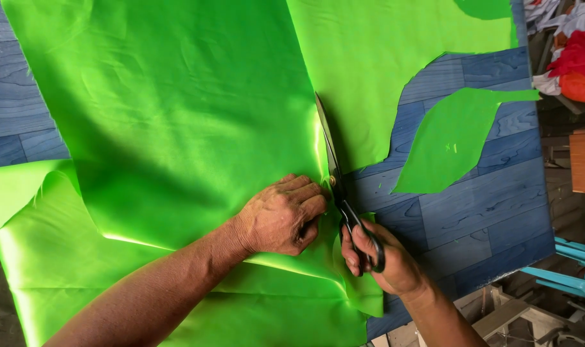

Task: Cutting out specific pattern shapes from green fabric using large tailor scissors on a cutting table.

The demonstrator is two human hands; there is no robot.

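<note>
A blue wood-grain work surface fills the view, with clutter at the right edge — a heap of red and orange cloth scraps, a turquoise plastic frame lower down. Most of the surface is covered by a large sheet of bright green satin fabric, shiny and creased, folded over at the lower left. A separate leaf-shaped green cut-out lies flat just right of the sheet.

The left hand is pressed knuckles-up on the fabric, fingers curled, pinning it right beside the cut line. The right hand is closed through the handles of black-handled steel scissors, blades pointing away and lying along the sheet's edge.

The fabric is judged light, limp and slippery — likely to slide and pucker, so it is best held flat close to the blades, not lifted by an edge.

How far apart the blades are is hard to make out. The sheet's far and left edges are cut off by the frame, and the fold hides the layers beneath.
</note>
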